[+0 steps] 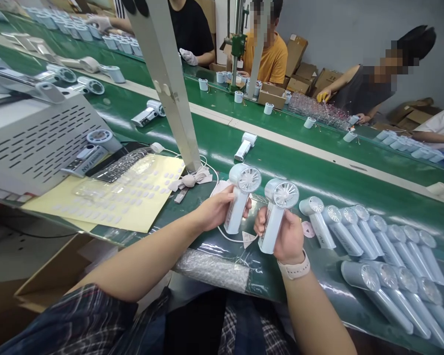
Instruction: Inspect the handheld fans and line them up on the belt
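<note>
My left hand (219, 209) is closed around the handle of a light blue handheld fan (237, 209), its round head tilted up and facing right. Close beside it, my right hand (289, 236) grips a second light blue handheld fan (272, 227) by the handle. The two fans are held apart, side by side above the bench. A white cable (225, 237) runs behind and under the left fan. To the right of my right hand lie two rows of similar fans (350, 244), heads pointing away from me.
A yellow sticker sheet (133, 212) and a vented metal box (62, 133) stand at left. A slanted metal post (170, 84) rises ahead. Bubble wrap (214, 270) lies at the bench edge. Beyond, a green conveyor (292, 153) carries a fan (245, 146); several co-workers sit across.
</note>
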Motion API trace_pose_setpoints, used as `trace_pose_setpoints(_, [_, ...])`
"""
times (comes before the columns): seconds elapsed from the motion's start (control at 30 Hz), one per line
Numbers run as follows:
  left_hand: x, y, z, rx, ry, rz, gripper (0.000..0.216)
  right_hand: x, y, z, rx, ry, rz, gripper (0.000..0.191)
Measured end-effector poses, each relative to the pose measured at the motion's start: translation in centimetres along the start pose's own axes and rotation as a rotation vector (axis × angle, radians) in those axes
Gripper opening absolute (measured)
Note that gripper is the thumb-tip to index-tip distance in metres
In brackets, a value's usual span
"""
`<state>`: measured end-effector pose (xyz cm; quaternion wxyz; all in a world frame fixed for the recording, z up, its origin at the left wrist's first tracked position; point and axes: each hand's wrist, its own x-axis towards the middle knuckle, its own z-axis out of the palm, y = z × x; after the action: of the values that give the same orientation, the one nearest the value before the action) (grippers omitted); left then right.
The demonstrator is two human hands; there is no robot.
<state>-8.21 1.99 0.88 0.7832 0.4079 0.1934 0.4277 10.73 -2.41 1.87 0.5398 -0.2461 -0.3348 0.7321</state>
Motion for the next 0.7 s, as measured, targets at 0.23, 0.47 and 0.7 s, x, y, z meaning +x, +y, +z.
trace_pose_setpoints(0.23, [0.0,-0.2,-0.3,0.042,0.043,0.017,0.039,0.0,0.0,-0.8,-0.009,0.089,-0.072,0.027])
trace_pose_setpoints(0.47, [-0.2,0.0,-0.2,0.145,0.024,0.041,0.074,0.1,0.2,-1.4,-0.080,0.258,-0.161,0.029])
trace_pose_setpoints(0.7, [-0.1,-0.1,-0.1,0.216,0.000,0.022,0.081,0.5,0.3,-0.8,-0.095,0.294,-0.133,0.021])
